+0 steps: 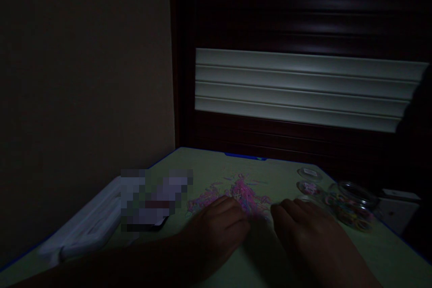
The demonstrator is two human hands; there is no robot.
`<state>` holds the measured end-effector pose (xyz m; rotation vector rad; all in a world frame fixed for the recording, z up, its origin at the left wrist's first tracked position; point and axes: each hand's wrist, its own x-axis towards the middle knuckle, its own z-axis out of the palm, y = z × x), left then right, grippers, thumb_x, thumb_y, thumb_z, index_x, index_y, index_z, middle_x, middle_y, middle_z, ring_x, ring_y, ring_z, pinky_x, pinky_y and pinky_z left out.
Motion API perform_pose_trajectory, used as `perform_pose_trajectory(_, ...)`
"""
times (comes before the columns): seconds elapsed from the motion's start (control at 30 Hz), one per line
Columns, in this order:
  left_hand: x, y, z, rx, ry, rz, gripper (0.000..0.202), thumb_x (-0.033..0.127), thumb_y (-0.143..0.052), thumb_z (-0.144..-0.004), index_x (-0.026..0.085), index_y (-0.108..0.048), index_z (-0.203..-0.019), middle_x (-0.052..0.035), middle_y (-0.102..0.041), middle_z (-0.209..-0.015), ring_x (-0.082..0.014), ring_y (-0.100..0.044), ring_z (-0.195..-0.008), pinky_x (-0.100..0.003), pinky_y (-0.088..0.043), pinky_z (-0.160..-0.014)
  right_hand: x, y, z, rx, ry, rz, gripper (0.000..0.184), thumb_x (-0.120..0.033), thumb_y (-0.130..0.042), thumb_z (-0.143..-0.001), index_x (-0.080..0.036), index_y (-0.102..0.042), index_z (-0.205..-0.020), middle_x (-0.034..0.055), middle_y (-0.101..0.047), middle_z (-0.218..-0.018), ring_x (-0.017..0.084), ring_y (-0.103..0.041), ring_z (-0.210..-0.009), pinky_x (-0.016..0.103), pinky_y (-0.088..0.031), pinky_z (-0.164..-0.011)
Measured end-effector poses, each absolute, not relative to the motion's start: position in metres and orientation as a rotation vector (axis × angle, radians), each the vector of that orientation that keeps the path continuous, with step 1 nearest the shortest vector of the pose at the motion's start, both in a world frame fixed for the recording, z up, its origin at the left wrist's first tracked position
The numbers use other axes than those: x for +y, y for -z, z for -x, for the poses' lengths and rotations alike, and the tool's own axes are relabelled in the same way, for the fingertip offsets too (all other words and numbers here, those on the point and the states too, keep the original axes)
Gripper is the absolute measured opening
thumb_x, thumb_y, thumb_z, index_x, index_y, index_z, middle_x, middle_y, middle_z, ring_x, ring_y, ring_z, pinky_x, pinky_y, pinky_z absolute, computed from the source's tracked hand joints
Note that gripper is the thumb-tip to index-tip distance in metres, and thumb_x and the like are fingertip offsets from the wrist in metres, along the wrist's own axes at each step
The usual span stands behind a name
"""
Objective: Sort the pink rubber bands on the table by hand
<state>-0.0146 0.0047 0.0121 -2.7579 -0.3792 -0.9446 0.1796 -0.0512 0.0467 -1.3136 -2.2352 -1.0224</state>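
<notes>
A loose pile of small pink, purple and bluish bands [243, 191], probably rubber bands, lies spread on the pale green table. My left hand [219, 225] is at the near edge of the pile, its fingers curled inward and closed. To the right, apart from it, my right hand [303, 229] also has bent, closed fingers, close to the pile's right side. What either hand holds is hidden behind the knuckles, and the picture is dark. Beyond my right hand stands a clear jar [353, 204] with multicoloured bands inside.
Two small round clear containers or lids [309, 173] lie left of the jar. A long white case [84, 220] and a blurred-out flat object [158, 198] lie on the left. The table [199, 158] has a blue edge and meets a wall and a dark slatted panel.
</notes>
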Motion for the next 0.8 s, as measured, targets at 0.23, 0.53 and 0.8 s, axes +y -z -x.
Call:
perform_pose_trajectory(0.23,0.004,-0.017,0.015,-0.357,0.952,2.748,0.014,0.007,-0.044,-0.086,0.011,-0.057,-0.083,-0.0052,-0.056,-0.073,-0.0164,-0.05,-0.072,-0.031,-0.04,-0.065,-0.062,-0.061,-0.189,-2.171,1.063,1.513,0.021,-0.002,-0.051,-0.065,-0.019,-0.059,-0.075,0.0052,-0.06,-0.071,0.022,-0.055,-0.063,0.034,-0.041,-0.058)
perform_pose_trajectory(0.53,0.007,-0.01,0.015,-0.382,0.977,2.753,0.012,0.006,-0.045,-0.086,0.011,-0.056,-0.084,-0.0049,-0.056,-0.074,-0.0164,-0.05,-0.073,-0.031,-0.04,-0.066,-0.064,-0.062,-0.204,-2.118,1.095,1.758,0.029,0.002,-0.044,-0.063,-0.015,-0.06,-0.079,0.0113,-0.061,-0.073,0.027,-0.058,-0.064,0.039,-0.043,-0.055)
perform_pose_trajectory(0.8,0.008,-0.008,0.015,-0.385,0.962,2.768,0.013,0.007,-0.044,-0.086,0.012,-0.056,-0.085,-0.005,-0.057,-0.075,-0.0163,-0.049,-0.073,-0.032,-0.04,-0.067,-0.064,-0.063,-0.206,-2.112,1.097,1.848,0.029,0.003,-0.042,-0.065,-0.014,-0.062,-0.078,0.0138,-0.062,-0.072,0.029,-0.059,-0.064,0.04,-0.043,-0.055)
